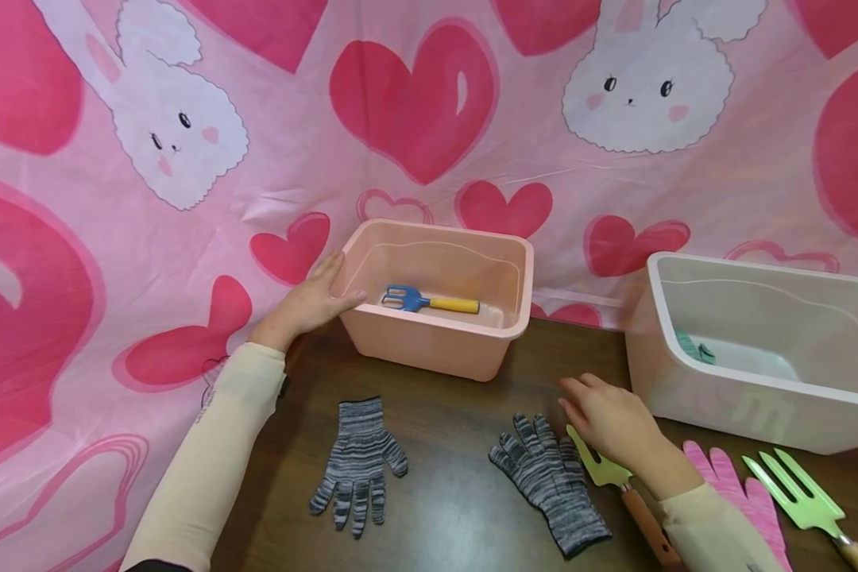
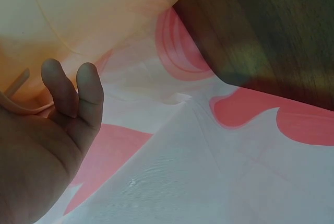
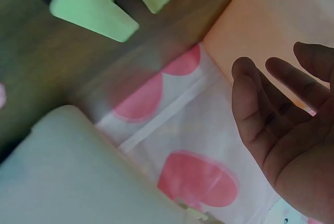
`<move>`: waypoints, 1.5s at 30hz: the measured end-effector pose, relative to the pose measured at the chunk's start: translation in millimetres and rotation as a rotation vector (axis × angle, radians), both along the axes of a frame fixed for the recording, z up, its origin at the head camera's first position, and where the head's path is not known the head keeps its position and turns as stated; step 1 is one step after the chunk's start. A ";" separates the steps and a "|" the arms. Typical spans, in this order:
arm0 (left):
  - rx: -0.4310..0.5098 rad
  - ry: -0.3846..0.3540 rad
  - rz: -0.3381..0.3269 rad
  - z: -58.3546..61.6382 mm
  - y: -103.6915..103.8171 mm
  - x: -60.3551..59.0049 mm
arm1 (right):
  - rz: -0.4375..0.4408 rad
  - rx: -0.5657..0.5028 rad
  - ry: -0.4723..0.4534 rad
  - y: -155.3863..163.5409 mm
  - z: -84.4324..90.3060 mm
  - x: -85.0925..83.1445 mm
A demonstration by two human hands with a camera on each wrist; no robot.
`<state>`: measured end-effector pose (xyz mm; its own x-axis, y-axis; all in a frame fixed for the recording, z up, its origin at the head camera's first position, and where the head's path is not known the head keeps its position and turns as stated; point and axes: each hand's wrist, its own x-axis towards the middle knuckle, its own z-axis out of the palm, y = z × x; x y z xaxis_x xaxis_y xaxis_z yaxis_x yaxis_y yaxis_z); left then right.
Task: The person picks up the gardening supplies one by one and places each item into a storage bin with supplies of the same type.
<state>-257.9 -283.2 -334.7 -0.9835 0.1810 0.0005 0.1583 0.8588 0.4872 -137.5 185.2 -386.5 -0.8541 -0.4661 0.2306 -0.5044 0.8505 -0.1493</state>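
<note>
One mark shows — a pale, raised "m"-like logo on the front wall of the white tub (image 1: 754,413), too faint to read as a brand. Small dark print runs along the left sleeve (image 1: 206,405) — too small to make out.

The right hand (image 1: 611,421) hides part of the green fork (image 1: 600,465) (its tines).

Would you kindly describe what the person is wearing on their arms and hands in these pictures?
Both hands are bare. The left hand and right hand emerge from close-fitting, cream-coloured long sleeves that end at the wrists. The left sleeve carries a small dark marking near the cuff and meets darker fabric at its upper end. No rings or watches show.
</note>
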 end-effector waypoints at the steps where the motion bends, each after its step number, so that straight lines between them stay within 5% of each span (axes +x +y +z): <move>1: 0.000 0.000 0.000 0.5 0.1 0.0 | 0.000 -0.003 0.008 1.8 -1.9 1.4; 20: 0.001 -0.011 0.008 1.2 -1.5 1.3 | -0.126 -0.019 -0.086 34.2 -22.4 33.4; 35: -0.010 -0.019 0.020 1.8 -0.3 2.7 | -0.129 -0.063 -0.155 62.9 -29.4 57.9; 45: -0.011 -0.018 0.017 -0.6 1.9 0.2 | -0.229 -0.019 -0.336 79.9 -37.9 81.1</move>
<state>-257.7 -281.3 -335.3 -0.9863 0.1637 -0.0192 0.1345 0.8668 0.4803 -56.4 265.1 -424.3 -0.9648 -0.2531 -0.0721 -0.2225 0.9308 -0.2899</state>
